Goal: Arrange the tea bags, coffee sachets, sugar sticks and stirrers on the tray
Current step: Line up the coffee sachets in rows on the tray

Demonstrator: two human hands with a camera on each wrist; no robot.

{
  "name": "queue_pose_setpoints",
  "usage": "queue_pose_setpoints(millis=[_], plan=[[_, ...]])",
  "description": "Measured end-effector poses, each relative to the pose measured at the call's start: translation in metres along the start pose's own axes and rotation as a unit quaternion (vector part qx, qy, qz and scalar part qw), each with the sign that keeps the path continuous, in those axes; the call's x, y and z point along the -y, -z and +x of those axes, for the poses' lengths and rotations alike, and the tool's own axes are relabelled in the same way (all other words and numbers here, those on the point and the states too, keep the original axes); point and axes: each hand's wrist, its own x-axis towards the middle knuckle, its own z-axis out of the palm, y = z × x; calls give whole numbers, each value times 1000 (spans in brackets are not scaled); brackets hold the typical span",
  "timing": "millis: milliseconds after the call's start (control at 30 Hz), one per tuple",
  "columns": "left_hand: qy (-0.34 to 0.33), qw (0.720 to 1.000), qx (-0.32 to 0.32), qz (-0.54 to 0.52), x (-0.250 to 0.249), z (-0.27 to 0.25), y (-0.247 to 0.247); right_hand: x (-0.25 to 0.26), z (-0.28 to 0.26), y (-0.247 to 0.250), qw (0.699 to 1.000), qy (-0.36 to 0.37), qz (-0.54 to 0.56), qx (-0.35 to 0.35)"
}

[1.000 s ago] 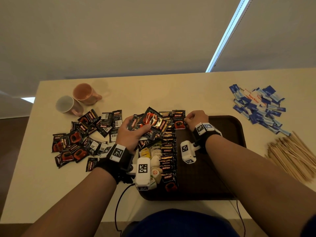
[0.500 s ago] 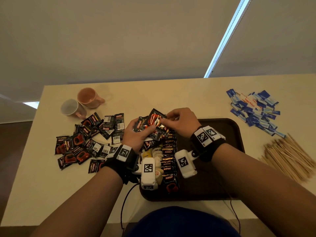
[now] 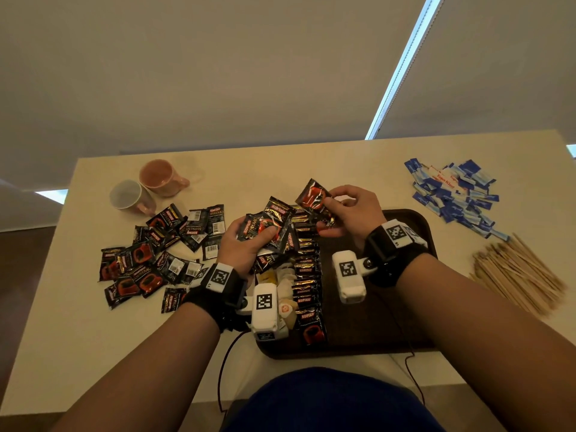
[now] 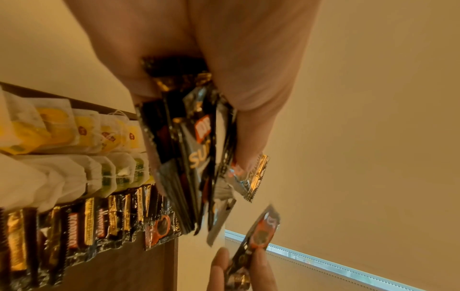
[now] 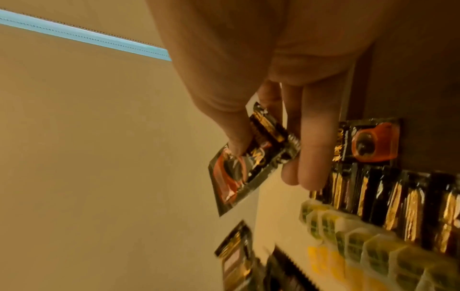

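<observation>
Mostly cream table (image 3: 343, 169) — dark tray (image 3: 414, 219), blinds (image 3: 218, 73) behind.

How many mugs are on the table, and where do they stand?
2. The pink mug and the grey mug stand touching at the table's far left, beyond the loose coffee sachets. None seems hidden.

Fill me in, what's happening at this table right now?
A person is laying coffee sachets out on the brown tray. The left hand grips a fanned bunch of sachets; the right hand pinches a single sachet above the far end of the sachet row. Tea bags already sit in rows beside it. Loose sachets, sugar sticks and stirrers are on the table, off the tray.
</observation>
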Motion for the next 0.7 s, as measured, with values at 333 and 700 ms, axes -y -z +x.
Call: queue_pose_setpoints(millis=[333, 700], plan=[[-14, 1000, 11, 16, -4, 2, -1, -30, 43, 42, 938, 28, -340, -64], [2, 1000, 4, 14, -2, 13, -8, -35, 71, 35, 881, 50, -470, 3]])
